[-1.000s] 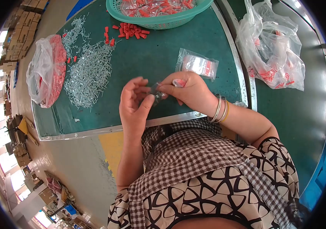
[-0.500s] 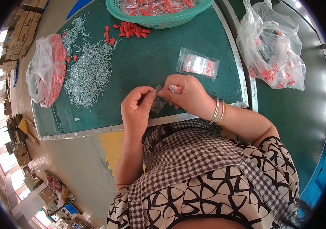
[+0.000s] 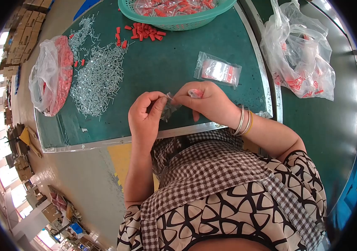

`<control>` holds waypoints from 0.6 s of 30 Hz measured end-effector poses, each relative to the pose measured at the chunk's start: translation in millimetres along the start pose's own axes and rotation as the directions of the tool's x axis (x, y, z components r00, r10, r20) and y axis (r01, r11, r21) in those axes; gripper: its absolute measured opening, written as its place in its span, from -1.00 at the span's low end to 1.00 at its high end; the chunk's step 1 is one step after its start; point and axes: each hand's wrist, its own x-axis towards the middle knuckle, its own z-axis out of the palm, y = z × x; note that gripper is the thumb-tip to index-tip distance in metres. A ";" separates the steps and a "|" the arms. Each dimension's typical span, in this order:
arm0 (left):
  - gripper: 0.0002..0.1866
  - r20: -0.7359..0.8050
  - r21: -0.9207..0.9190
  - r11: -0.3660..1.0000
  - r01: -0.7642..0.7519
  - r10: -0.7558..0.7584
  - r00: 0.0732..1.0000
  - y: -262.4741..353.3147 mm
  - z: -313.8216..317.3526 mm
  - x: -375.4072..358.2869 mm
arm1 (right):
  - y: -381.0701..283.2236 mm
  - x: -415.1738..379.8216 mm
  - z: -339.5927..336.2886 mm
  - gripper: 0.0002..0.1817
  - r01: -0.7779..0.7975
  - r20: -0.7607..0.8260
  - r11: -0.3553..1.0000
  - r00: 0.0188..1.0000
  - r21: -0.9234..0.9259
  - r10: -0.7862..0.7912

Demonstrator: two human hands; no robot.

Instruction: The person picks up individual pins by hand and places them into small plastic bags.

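Note:
My left hand [image 3: 145, 115] pinches one edge of a small clear plastic bag [image 3: 168, 109] near the table's front edge. At the bag's other side, my right hand [image 3: 207, 102] has its fingertips on the rim, with a small red and white item [image 3: 195, 93] tucked in its curled fingers. Beyond my right hand lies a stack of clear bags with red print [image 3: 220, 71]. A wide pile of screws [image 3: 97, 79] covers the left part of the green table [image 3: 161, 58]. Several red plugs [image 3: 145, 32] are heaped beyond it.
A green basket [image 3: 178, 21] of filled bags stands at the far edge. On the left lies a plastic bag of red pieces [image 3: 63, 75]. A white plastic bag [image 3: 301, 62] rests on the surface at the right, past the metal table edge.
My left hand has shifted slightly left, and the small bag has moved left with it. My right hand's fingers have changed position at the bag's rim.

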 end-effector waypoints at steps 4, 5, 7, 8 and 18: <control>-0.95 -0.028 0.080 0.994 -0.077 0.079 0.996 1.5 1.2 2.6 | 5.0 0.5 -1.0 -0.89 0.066 -0.020 0.997 0.998 -0.026 -0.067; -0.94 -0.060 0.128 0.982 -0.142 0.151 0.987 2.1 3.3 3.2 | 5.7 1.0 -1.1 -0.88 0.084 -0.037 0.996 0.996 -0.044 -0.086; -0.92 -0.136 0.295 0.911 -0.288 0.338 0.931 3.8 5.9 3.4 | 6.6 1.7 -1.3 -0.85 0.119 -0.071 0.990 0.990 -0.080 -0.124; -0.91 -0.168 0.412 0.839 -0.355 0.453 0.876 5.0 6.7 2.7 | 7.0 1.3 -1.0 -0.88 0.136 -0.093 0.984 0.985 -0.114 -0.147; -0.93 -0.218 0.102 0.994 -0.040 0.061 0.974 -5.0 23.8 -18.3 | 5.2 -3.0 2.9 -0.86 0.084 -0.109 0.993 0.990 -0.084 -0.093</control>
